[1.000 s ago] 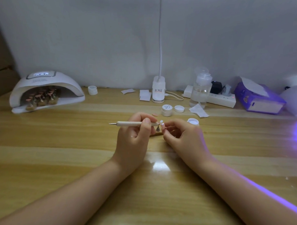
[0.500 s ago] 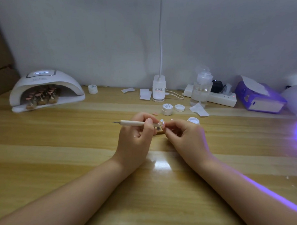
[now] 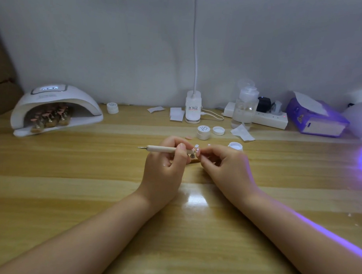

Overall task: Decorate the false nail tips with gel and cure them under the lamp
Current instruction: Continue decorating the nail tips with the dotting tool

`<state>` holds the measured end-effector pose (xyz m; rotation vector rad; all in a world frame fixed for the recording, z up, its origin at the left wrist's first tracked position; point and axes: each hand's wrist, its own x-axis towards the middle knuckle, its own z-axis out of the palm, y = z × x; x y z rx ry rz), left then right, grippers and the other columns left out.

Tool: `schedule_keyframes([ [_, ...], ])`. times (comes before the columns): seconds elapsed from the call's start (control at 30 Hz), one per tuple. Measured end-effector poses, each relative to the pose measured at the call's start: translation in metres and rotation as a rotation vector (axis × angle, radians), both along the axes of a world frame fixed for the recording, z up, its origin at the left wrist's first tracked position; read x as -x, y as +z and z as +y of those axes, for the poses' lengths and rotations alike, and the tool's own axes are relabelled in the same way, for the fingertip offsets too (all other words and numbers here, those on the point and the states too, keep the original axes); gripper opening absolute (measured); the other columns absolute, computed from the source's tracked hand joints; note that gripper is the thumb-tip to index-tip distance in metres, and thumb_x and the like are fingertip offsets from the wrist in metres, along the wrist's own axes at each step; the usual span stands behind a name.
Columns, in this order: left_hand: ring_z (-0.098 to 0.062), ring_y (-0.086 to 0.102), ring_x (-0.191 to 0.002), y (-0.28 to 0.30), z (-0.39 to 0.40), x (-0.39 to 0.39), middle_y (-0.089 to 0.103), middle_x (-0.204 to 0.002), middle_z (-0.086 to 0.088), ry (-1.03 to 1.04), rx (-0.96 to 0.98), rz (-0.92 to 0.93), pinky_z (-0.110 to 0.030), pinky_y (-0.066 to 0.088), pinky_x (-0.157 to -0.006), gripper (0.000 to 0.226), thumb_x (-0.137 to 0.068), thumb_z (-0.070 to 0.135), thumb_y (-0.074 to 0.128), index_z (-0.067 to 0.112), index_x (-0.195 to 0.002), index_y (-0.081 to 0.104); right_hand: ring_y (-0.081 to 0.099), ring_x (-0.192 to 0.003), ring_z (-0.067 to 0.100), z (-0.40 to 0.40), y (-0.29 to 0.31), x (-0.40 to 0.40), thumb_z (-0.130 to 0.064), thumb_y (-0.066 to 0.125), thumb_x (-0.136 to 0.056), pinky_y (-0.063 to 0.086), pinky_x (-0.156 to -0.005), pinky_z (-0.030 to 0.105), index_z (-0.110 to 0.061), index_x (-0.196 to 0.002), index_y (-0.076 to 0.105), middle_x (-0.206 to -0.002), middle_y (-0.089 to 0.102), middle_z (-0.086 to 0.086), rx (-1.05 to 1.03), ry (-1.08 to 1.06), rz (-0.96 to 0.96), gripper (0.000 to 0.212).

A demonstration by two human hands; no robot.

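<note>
My left hand (image 3: 165,163) grips a pale wooden-handled tool (image 3: 165,149) held level, its metal tip pointing left. Between both hands a small nail-tip stand (image 3: 192,156) carries a whitish false nail tip (image 3: 196,146). My right hand (image 3: 226,169) pinches at the tip with curled fingers; what exactly it holds is hidden. A white curing lamp (image 3: 54,99) sits at the far left, with several pinkish nail tips on stands (image 3: 50,117) inside. An open gel jar (image 3: 235,147) stands just behind my right hand.
A closed white jar (image 3: 203,132), a loose lid (image 3: 218,130) and a loose pink nail tip (image 3: 189,137) lie behind my hands. Further back are a desk lamp base (image 3: 193,109), pump bottle (image 3: 244,108), power strip (image 3: 267,119), purple tissue box (image 3: 316,119) and paper wipes (image 3: 241,132).
My hands and the tool stay almost in place, with only small finger shifts at the nail tip. The view has tilted slightly.
</note>
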<state>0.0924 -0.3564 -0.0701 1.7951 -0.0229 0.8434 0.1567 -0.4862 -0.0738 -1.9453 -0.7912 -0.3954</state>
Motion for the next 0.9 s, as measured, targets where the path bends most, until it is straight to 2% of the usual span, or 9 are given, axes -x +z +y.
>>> schedule_keyframes([
  [0.2, -0.003, 0.062, -0.066, -0.0004, 0.0002, -0.0004, 0.065, -0.074, 0.016, 0.005, -0.007, 0.017, -0.032, 0.053, -0.067, 0.018, -0.088, 0.023, 0.044, 0.026, -0.079, 0.06, 0.056, -0.065, -0.005, 0.0003, -0.0014, -0.0008, -0.006, 0.07, -0.081, 0.04, -0.063, 0.007, -0.016, -0.086, 0.075, -0.069, 0.062, -0.019, 0.001, -0.008, -0.007, 0.013],
  [0.37, -0.009, 0.062, -0.067, 0.0003, -0.0002, 0.0001, 0.065, -0.077, 0.007, 0.01, -0.014, 0.017, -0.037, 0.052, -0.066, 0.019, -0.088, 0.023, 0.044, 0.025, -0.08, 0.06, 0.055, -0.064, -0.008, 0.0005, -0.002, -0.001, -0.006, 0.07, -0.08, 0.038, -0.062, 0.005, -0.015, -0.086, 0.075, -0.068, 0.059, -0.024, -0.002, -0.016, -0.022, 0.012],
  [0.5, -0.012, 0.062, -0.068, 0.0002, 0.0001, 0.0006, 0.064, -0.078, 0.004, 0.014, -0.023, 0.023, -0.04, 0.052, -0.066, 0.019, -0.088, 0.023, 0.043, 0.024, -0.08, 0.06, 0.056, -0.064, -0.005, 0.0008, -0.0016, -0.0011, -0.007, 0.07, -0.081, 0.039, -0.062, 0.007, -0.016, -0.087, 0.076, -0.069, 0.063, -0.017, 0.006, -0.011, -0.017, 0.012],
  [0.7, -0.008, 0.062, -0.066, 0.0002, -0.0005, 0.0, 0.065, -0.075, 0.01, 0.02, -0.015, 0.029, -0.037, 0.053, -0.066, 0.019, -0.088, 0.024, 0.043, 0.025, -0.079, 0.06, 0.055, -0.064, -0.006, 0.0004, 0.0001, 0.0007, -0.008, 0.07, -0.081, 0.039, -0.063, 0.007, -0.014, -0.087, 0.076, -0.069, 0.062, -0.017, 0.008, -0.011, -0.02, 0.011],
  [0.9, -0.011, 0.061, -0.065, 0.0009, -0.0003, 0.0008, 0.066, -0.074, 0.008, 0.017, -0.012, 0.02, -0.034, 0.051, -0.064, 0.019, -0.088, 0.022, 0.044, 0.024, -0.079, 0.06, 0.056, -0.065, -0.007, 0.0, 0.0016, 0.0019, -0.008, 0.07, -0.081, 0.038, -0.063, 0.006, -0.014, -0.087, 0.076, -0.07, 0.063, -0.016, 0.013, -0.006, -0.012, 0.01],
])
